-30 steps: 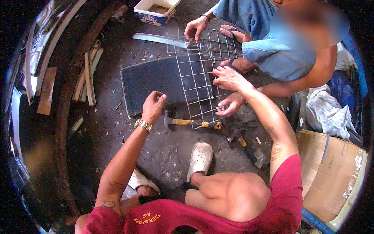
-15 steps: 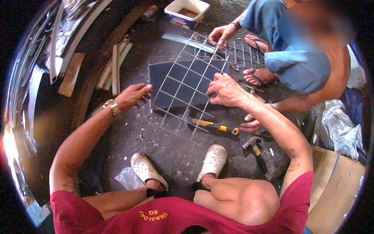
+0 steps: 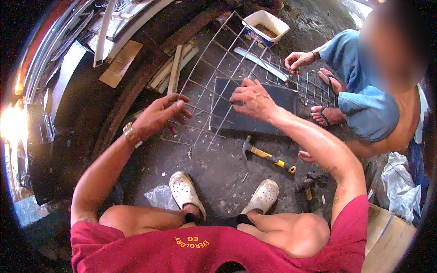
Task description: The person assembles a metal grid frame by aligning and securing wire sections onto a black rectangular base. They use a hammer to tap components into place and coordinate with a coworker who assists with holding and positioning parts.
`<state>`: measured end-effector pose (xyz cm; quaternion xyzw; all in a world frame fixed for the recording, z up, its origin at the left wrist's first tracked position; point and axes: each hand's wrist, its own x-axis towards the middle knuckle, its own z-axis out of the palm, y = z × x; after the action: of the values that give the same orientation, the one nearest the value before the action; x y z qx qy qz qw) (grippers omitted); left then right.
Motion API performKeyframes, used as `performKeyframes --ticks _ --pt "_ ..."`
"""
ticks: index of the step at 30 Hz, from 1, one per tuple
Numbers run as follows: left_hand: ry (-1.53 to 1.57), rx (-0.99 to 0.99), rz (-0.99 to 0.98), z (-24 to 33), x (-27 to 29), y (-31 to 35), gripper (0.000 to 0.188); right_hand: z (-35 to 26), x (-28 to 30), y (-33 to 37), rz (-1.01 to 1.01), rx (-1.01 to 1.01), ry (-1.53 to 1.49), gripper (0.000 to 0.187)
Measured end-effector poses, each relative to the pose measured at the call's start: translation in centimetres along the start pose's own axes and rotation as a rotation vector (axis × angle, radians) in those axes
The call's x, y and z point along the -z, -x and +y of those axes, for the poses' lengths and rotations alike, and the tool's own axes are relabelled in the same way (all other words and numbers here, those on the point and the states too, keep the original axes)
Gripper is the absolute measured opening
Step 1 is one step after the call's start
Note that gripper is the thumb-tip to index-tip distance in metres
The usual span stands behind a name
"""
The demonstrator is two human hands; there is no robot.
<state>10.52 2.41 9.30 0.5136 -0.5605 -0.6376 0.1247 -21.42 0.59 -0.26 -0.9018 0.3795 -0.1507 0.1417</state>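
A grid panel of welded wire mesh point(image 3: 218, 68) is held up at a tilt over the floor. My left hand point(image 3: 159, 117) has its thumb and forefinger at the panel's left edge, the other fingers hanging loose. Farther in, my right hand point(image 3: 256, 101) is closed around a wire on the panel's right side. Below it lies a flat black board point(image 3: 277, 108). On the near side of the board rests a claw hammer point(image 3: 268, 156) with a yellow and black handle.
A co-worker squats at the right, one hand point(image 3: 299, 60) near a second mesh point(image 3: 315, 88). Beyond the board are a white strip point(image 3: 261, 63) and a white tub point(image 3: 255, 38). Wood pieces point(image 3: 172, 75) lie left. Another hammer point(image 3: 309, 189) and cardboard point(image 3: 387, 236) are at the right.
The mesh panel has shifted left across the black board, both my hands moving with it. The co-worker's hand, earlier at the panel's far edge, is now apart from it. My view has swung left.
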Motion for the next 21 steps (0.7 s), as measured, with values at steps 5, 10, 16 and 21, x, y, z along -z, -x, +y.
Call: performKeyframes --ticks 5,10,16,21 --pt "-0.208 -0.173 0.268 2.3 -1.0 -0.3 0.03 3.3 -0.6 -7.7 0.063 0.114 0.155 0.022" --pt "-0.364 -0.171 0.444 1.7 -1.7 -4.2 0.03 6.4 -4.7 -13.4 0.038 0.154 0.155 0.024" --pt "-0.247 -0.102 0.473 -1.0 -0.9 -8.4 0.03 9.9 -10.3 -15.8 -0.139 0.158 0.135 0.029" --pt "-0.108 -0.054 0.396 -2.3 -0.9 -9.5 0.03 11.1 -11.6 -14.9 -0.211 0.184 0.14 0.029"
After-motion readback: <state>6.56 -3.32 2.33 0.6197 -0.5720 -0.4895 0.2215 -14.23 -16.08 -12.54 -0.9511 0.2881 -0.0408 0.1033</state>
